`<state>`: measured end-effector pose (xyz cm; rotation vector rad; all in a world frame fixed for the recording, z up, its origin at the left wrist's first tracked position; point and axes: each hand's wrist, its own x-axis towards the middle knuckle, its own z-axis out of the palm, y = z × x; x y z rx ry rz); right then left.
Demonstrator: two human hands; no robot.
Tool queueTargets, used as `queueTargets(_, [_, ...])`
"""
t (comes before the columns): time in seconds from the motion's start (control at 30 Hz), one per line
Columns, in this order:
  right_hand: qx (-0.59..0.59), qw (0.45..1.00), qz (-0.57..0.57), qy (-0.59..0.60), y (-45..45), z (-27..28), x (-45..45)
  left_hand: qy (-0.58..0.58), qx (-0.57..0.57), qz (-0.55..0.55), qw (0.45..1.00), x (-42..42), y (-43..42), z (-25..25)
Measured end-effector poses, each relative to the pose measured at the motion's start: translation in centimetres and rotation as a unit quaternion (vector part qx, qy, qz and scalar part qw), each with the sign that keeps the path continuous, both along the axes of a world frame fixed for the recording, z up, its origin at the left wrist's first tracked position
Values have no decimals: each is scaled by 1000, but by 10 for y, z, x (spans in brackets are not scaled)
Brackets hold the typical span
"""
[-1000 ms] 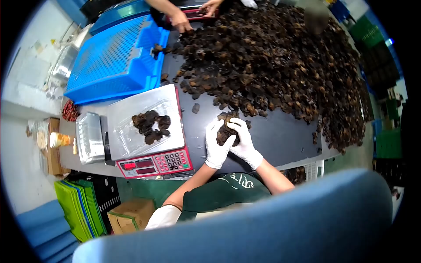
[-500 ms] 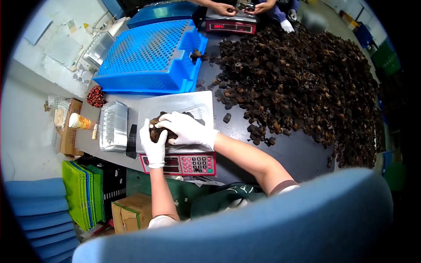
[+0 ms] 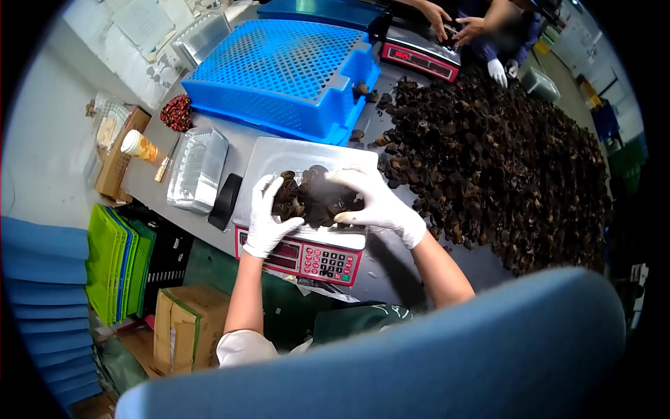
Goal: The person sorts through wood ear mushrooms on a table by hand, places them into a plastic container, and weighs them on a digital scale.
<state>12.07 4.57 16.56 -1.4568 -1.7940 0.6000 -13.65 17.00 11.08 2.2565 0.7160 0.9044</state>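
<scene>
Dark brown, curled pieces that look like wood ear mushrooms (image 3: 317, 195) lie heaped in a clear plastic tray, mostly hidden, on the metal pan of a red scale (image 3: 328, 260). My left hand (image 3: 266, 220), in a white glove, cups the heap's left side, thumb spread from the fingers. At the right side is my right hand (image 3: 380, 204), also gloved, its fingers curved over the heap's edge and its thumb at the front. Both hands are open, touching or close against the pieces; neither closes around any.
A large pile of wood ear mushrooms (image 3: 495, 167) covers the table's right side. Behind the scale stands an upturned blue crate (image 3: 272, 66). Stacked clear trays (image 3: 197, 167), a black object (image 3: 225, 201) and a paper cup (image 3: 139, 145) are left. Co-workers' hands work by another scale (image 3: 421, 61).
My hands have moved apart, from close together over the mushrooms to opposite sides of the heap, uncovering more of it. The camera view has shifted and tilted.
</scene>
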Motion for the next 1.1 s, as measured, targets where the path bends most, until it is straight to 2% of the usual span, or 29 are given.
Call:
queueTargets(0.03, [-3,999,2,54,-2,5,6,-34,-37,-5,999,-7,4,-4])
queueTargets(0.1, [25,999,-10,37,-15,10,19,-138,-138,-7,981,-18,18,-22])
queueTargets(0.17, [27,997,-67,18,-24,-2,30,-197,-175,-2,965,-28,30,-29])
queueTargets(0.23, [20,993,-103,52,-29,-13,35,-217,-208,29,953,-34,40,-26])
queueTargets(0.3, [28,992,-117,32,-32,-20,33,-199,-174,30,964,-37,47,-19])
queueTargets(0.37, [24,993,-113,5,-33,-14,26,-149,-118,36,981,-29,49,-12])
queueTargets(0.43, [52,994,-82,-46,-23,-8,11,-136,-195,7,971,-6,29,10])
queueTargets(0.47, [78,990,-70,-91,-20,-4,1,19,20,-10,1000,2,32,16])
queueTargets(0.5, [103,984,-59,-136,-18,2,-11,72,71,-33,994,14,27,23])
queueTargets(0.57, [107,966,-53,-228,-12,-3,-28,155,101,-58,981,34,9,26])
queueTargets(0.63, [105,973,-41,-202,-8,-21,-30,183,137,-99,969,44,6,15])
queueTargets(0.7, [115,988,-49,-95,-12,-21,-22,181,170,-76,966,45,0,11])
queueTargets(0.77, [101,989,-87,67,-28,-14,-13,162,157,-84,971,43,0,8])
queueTargets(0.8, [68,970,-87,218,-37,0,-9,147,145,-92,974,42,0,6])
queueTargets(0.9, [24,899,-251,357,-65,-4,17,150,144,-103,973,41,-2,12])
queueTargets(0.97, [8,871,-352,343,-86,-16,45,149,143,-108,973,40,-1,10])
queueTargets(1.03, [58,858,-420,289,-105,-37,70,146,144,-112,972,40,0,12])
queueTargets(1.1, [0,882,-447,150,-132,-67,102,112,135,-112,978,37,-1,20])
